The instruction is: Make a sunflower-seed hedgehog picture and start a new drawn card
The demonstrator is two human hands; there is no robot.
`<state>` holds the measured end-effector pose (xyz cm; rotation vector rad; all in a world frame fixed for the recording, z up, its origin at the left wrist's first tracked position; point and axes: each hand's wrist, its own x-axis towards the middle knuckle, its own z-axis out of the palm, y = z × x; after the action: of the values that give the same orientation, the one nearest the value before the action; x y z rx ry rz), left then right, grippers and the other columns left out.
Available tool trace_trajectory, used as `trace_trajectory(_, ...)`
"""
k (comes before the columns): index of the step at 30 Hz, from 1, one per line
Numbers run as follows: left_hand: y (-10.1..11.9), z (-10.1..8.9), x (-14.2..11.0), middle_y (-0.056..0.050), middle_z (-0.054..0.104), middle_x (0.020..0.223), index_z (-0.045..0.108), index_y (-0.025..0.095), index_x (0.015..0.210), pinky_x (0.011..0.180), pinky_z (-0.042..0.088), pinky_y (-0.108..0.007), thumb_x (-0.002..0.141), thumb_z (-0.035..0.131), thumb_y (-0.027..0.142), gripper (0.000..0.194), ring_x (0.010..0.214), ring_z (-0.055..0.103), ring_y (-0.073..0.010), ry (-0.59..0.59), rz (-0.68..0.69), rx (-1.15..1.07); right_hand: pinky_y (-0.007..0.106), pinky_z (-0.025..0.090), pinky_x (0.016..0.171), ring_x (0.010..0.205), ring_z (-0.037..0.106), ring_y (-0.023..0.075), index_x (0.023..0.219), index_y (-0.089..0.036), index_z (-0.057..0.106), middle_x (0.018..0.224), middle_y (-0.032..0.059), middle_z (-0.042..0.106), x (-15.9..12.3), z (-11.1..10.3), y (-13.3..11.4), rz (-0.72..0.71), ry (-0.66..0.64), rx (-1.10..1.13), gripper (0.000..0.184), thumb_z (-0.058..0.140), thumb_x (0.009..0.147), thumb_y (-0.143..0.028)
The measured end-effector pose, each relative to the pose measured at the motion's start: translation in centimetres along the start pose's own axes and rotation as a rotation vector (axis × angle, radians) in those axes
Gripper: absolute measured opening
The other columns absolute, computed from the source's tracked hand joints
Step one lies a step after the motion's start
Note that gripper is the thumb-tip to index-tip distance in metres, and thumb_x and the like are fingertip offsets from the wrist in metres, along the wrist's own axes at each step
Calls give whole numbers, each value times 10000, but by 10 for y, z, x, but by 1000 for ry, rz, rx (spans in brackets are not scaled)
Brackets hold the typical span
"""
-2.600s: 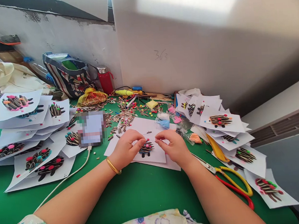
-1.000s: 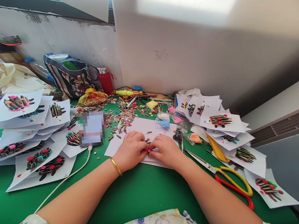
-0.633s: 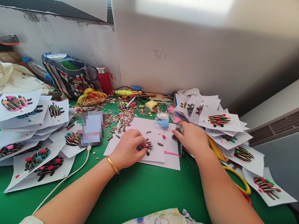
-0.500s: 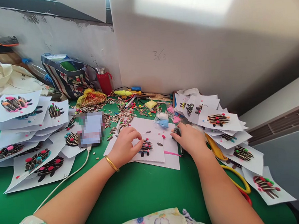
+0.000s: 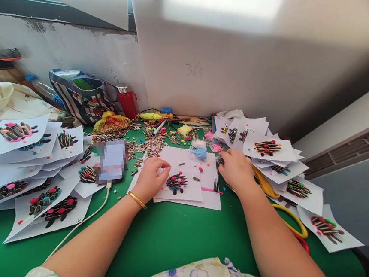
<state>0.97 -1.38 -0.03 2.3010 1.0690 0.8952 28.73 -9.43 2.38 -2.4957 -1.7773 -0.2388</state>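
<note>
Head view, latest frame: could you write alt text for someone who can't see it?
A person's left hand is beside a seed-covered, hedgehog-like figure on white paper, and the right hand is at a small dark lump just right of the paper. Scattered seeds lie beyond; stacks of similar pictures stand left and right on the green table.

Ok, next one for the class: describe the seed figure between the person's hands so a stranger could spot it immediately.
On the green table, find the overlapping white sheets between the left hand and right hand. The seed figure, dotted with coloured balls, lies on the top sheet. Unlike those in the side stacks, it sits centrally, a loose seed to its right.
</note>
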Motion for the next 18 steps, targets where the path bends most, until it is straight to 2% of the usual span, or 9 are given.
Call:
trace_trajectory(3,-3,1,0,-38,628,893,637,200,825,874,426,-360,873,537,266,129,920,558,-202,-1,-9,-18,403,345,825,1040,501,273,1148,-272,659,1114,88,597,1,7,-5,-69,68,43,309,583,850,-247)
trace_trajectory(6,-3,1,-1,-34,633,889,638,203,821,870,429,-359,870,541,265,126,913,561,-199,1,-10,-26,397,320,793,976,500,261,994,-281,724,1010,81,619,3,15,-13,-143,55,55,187,573,886,-311)
trace_trajectory(10,0,1,0,-31,638,873,640,204,806,868,429,-359,871,539,267,135,902,565,-197,-2,-8,-27,375,286,744,935,503,249,838,-246,731,934,83,635,6,21,-19,-165,59,51,158,583,885,-277)
trace_trajectory(14,2,1,1,-30,643,857,642,203,789,866,429,-364,871,536,266,148,890,567,-196,-4,-2,-33,354,282,737,898,529,229,849,-212,690,896,70,660,3,18,-23,-176,131,122,135,569,893,-253)
trace_trajectory(18,3,1,0,-34,648,852,648,205,784,869,431,-369,872,529,271,162,886,567,-198,-12,2,-32,321,336,764,865,575,194,917,-207,667,882,34,689,-6,10,-33,-249,76,366,115,555,893,-212)
